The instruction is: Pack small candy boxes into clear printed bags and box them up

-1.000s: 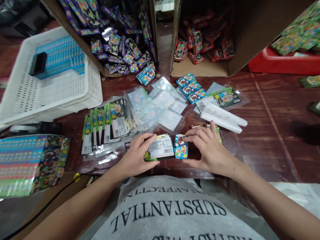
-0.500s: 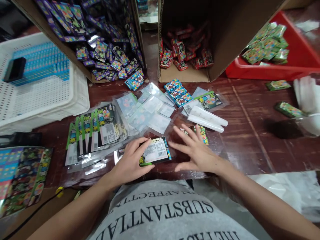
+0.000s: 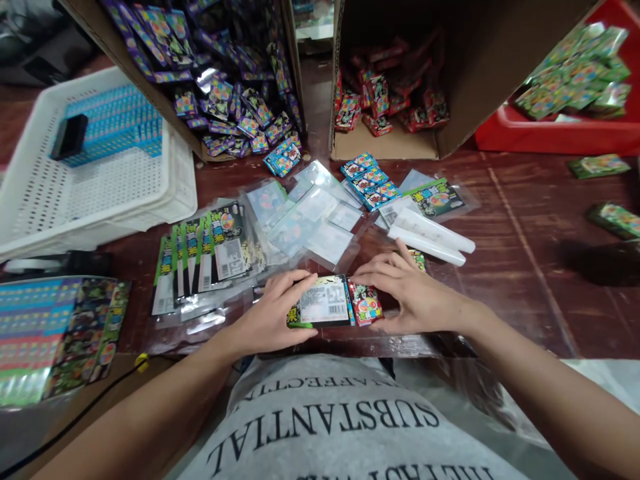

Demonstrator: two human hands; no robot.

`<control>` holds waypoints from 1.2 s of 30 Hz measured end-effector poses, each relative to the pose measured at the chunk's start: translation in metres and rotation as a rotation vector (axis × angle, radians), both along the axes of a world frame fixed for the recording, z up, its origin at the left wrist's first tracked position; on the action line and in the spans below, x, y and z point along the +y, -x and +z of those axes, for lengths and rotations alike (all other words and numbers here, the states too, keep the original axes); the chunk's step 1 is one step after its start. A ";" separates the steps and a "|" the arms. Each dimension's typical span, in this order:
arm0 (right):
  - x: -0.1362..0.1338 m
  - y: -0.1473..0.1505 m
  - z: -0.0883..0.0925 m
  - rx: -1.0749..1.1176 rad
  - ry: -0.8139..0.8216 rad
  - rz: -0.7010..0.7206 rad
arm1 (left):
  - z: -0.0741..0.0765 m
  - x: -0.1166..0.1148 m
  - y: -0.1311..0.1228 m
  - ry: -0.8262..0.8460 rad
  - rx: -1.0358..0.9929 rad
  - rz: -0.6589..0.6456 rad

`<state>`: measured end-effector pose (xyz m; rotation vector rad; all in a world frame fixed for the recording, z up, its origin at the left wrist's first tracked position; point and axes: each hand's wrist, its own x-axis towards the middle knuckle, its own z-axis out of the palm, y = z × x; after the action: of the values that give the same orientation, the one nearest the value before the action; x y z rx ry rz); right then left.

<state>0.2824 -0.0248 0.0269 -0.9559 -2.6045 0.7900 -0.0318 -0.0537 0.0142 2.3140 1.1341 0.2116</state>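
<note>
My left hand [image 3: 277, 310] is half closed, holding the bag [image 3: 324, 301] by the bench's [image 3: 530, 300] near edge. I should keep it flat. At its right end is the red pack [image 3: 367, 305], in my half-curled right hand [image 3: 417, 297]; pushing straight and softly seems best.

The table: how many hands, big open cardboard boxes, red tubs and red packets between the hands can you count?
Hands: 2, left hand and right hand
Open cardboard boxes: 2, left box and right box
Red tub: 1
Red packet between the hands: 1
Total: 6
</note>
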 end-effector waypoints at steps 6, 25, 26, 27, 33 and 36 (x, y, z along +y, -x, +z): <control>0.002 0.007 -0.012 -0.043 -0.045 -0.012 | -0.008 0.002 -0.006 -0.062 0.008 0.000; -0.024 0.012 -0.018 0.106 -0.008 -0.029 | -0.005 -0.001 -0.012 -0.099 -0.017 0.020; -0.026 0.011 -0.017 0.122 0.023 -0.025 | -0.006 -0.002 -0.012 -0.093 -0.026 0.014; -0.027 0.009 -0.016 0.141 0.045 -0.044 | -0.006 -0.002 -0.013 -0.086 -0.031 0.019; -0.023 -0.042 -0.006 -0.092 -0.169 -0.362 | -0.007 -0.002 -0.006 -0.093 -0.038 0.093; -0.019 -0.064 -0.005 -0.388 -0.233 -0.341 | -0.008 -0.002 -0.004 -0.094 -0.043 0.077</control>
<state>0.3462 -0.0442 0.0217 -1.5469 -2.6438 0.2252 -0.0281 -0.0554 0.0059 2.3368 1.2168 0.3492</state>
